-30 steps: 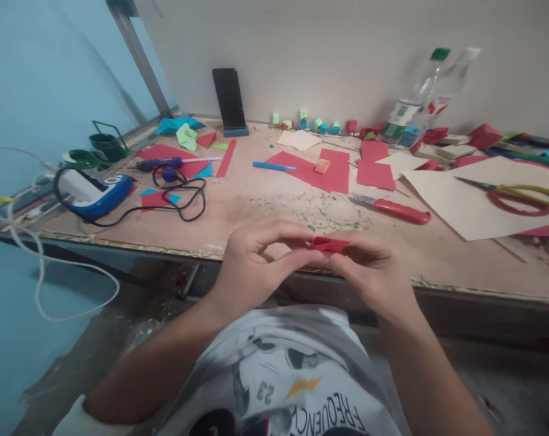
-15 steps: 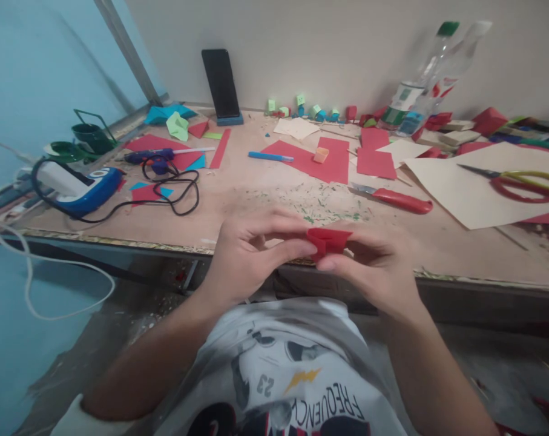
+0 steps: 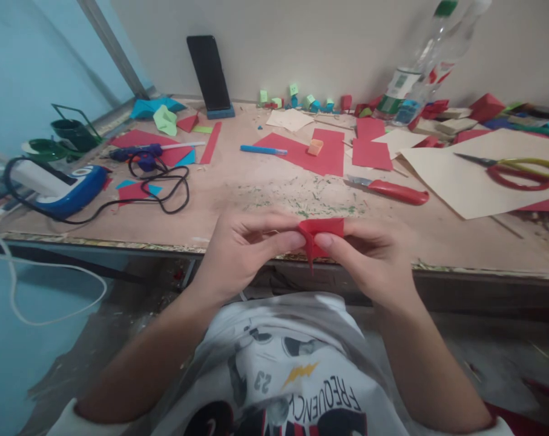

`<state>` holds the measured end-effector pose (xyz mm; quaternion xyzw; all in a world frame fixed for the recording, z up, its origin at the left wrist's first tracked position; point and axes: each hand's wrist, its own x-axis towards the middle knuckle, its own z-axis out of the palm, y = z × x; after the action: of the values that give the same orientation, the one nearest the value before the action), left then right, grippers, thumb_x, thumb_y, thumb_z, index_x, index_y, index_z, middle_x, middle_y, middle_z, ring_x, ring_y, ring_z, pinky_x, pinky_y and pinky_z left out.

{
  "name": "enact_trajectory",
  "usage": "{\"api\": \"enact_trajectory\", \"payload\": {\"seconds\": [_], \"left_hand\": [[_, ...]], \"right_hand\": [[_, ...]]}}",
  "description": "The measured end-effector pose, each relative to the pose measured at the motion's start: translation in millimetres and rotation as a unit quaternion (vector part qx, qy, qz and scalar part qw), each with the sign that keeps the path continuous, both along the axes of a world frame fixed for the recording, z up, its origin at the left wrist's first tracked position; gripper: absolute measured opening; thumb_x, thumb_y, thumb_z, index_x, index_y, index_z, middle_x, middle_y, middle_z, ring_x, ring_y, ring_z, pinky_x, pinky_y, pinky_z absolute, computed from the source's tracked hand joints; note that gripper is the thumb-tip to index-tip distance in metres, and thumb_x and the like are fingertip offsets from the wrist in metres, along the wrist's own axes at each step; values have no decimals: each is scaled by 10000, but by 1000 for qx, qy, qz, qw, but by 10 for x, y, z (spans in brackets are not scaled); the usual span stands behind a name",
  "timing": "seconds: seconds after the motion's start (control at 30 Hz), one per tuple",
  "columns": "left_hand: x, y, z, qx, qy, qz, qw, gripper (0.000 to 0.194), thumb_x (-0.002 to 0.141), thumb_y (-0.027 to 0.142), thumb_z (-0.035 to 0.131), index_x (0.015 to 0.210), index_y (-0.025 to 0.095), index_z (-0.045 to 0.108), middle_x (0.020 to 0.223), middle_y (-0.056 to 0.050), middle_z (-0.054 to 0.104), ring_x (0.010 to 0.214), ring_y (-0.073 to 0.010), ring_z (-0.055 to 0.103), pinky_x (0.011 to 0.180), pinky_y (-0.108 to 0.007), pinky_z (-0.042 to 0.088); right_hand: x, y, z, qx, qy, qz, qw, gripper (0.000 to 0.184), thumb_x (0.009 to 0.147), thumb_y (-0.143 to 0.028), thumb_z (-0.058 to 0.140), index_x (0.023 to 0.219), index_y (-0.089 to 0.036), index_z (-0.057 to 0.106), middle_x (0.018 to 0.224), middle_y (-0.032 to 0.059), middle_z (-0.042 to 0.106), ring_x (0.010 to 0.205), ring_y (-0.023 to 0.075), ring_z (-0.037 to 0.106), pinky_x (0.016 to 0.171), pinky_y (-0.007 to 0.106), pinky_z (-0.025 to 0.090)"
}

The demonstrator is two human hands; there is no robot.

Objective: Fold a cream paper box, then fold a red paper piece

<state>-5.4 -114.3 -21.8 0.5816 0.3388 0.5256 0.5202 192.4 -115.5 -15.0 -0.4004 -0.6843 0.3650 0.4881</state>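
A small folded piece of red paper (image 3: 320,228) is held between my two hands, just above the table's front edge. My left hand (image 3: 251,245) pinches its left side between thumb and fingers. On the other side, my right hand (image 3: 369,254) grips it with the thumb pressed on the near face. One narrow flap points downward between the thumbs. The fingers behind the paper are partly hidden. Beyond my hands, green shavings lie on the table (image 3: 215,194), and a red-handled knife (image 3: 394,191) rests to the right.
Scissors (image 3: 519,172) lie on cream paper (image 3: 460,200) at the right. Red sheets (image 3: 333,158) and a blue pen (image 3: 262,150) sit mid-table. Leftward are a glue gun (image 3: 140,154) with a black cord and a phone (image 3: 209,72) on a stand. Plastic bottles (image 3: 399,91) stand behind.
The red paper has turned in my hands: its loop-like opening no longer shows, and a flap now hangs down. My right thumb has moved up onto its face. The camera view has shifted slightly.
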Motion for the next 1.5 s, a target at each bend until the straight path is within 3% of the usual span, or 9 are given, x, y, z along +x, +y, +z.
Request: {"api": "enact_trajectory", "payload": {"seconds": [0.13, 0.4, 0.67, 0.77, 0.93, 1.2, 1.5], "left_hand": [[24, -24, 11, 16, 11, 29, 999, 94, 842, 206, 830, 901, 264, 876, 958, -54, 827, 882, -232, 772, 827, -373, 661], [80, -72, 2, 51, 7, 75, 996, 142, 822, 117, 817, 841, 248, 869, 849, -20, 808, 793, -167, 735, 732, -272, 617], [126, -154, 9, 81, 29, 128, 988, 108, 833, 145, 829, 814, 247, 859, 810, -16, 776, 764, -161, 693, 703, -277, 576], [144, -169, 13, 82, 21, 131, 988, 110, 829, 137, 830, 814, 243, 857, 808, -15, 774, 758, -158, 694, 688, -272, 570], [154, -169, 25, 81, 10, 114, 990, 158, 834, 92, 814, 833, 244, 858, 804, -5, 779, 768, -146, 697, 673, -256, 558], [140, -154, 52, 109, 21, 114, 987, 136, 850, 108, 814, 865, 238, 851, 852, -4, 793, 806, -146, 712, 722, -253, 575], [139, -177, 24, 144, 58, 138, 978, 119, 919, 125, 748, 863, 197, 825, 850, -3, 785, 794, -125, 701, 759, -240, 568]], "right_hand": [[18, 2, -4, 11, -8, 13, 1000, 135, 916, -273, 768, 798, -262, 834, 756, -3, 804, 673, 179, 719, 627, 276, 580], [26, 18, 20, 8, 24, 72, 997, 136, 927, -265, 764, 809, -261, 832, 790, 4, 799, 719, 172, 714, 696, 283, 575], [73, -12, 5, 5, -16, 37, 999, 292, 975, -452, 694, 800, -263, 831, 744, 20, 774, 681, 187, 699, 659, 302, 572], [77, -8, 2, 7, 5, 58, 998, 248, 919, -492, 756, 832, -274, 835, 817, 23, 808, 746, 211, 732, 715, 323, 601], [57, -25, -5, 17, 14, 62, 998, 53, 891, -310, 806, 862, -280, 838, 902, 16, 830, 824, 211, 754, 780, 322, 611], [49, -42, -25, 59, -14, 25, 998, 157, 935, -270, 758, 790, -272, 819, 685, -18, 748, 604, 152, 646, 611, 283, 536], [20, -52, -40, 77, -9, 34, 996, 156, 946, -208, 744, 808, -251, 801, 722, -23, 747, 636, 135, 645, 640, 266, 538]]}}
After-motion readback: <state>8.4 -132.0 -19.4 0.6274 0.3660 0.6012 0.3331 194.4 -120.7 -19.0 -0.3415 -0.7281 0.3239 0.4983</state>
